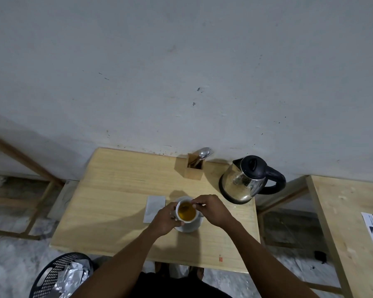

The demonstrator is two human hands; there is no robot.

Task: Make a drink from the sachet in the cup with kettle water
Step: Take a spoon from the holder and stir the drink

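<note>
A white cup (186, 220) holding amber liquid stands on a white saucer (192, 227) near the middle of the wooden table (116, 201). My left hand (165, 218) wraps around the cup's left side. My right hand (211, 209) pinches the handle of a spoon (186, 207) whose bowl dips into the liquid. A pale sachet (154, 208) lies flat just left of the cup. The steel kettle (244, 181) with black lid and handle stands at the table's back right.
A wooden holder (191, 169) with spoons stands at the table's back edge by the wall. A black basket (58, 276) with foil wrappers sits on the floor at lower left. Another wooden table (349, 222) carrying a printed paper stands at right.
</note>
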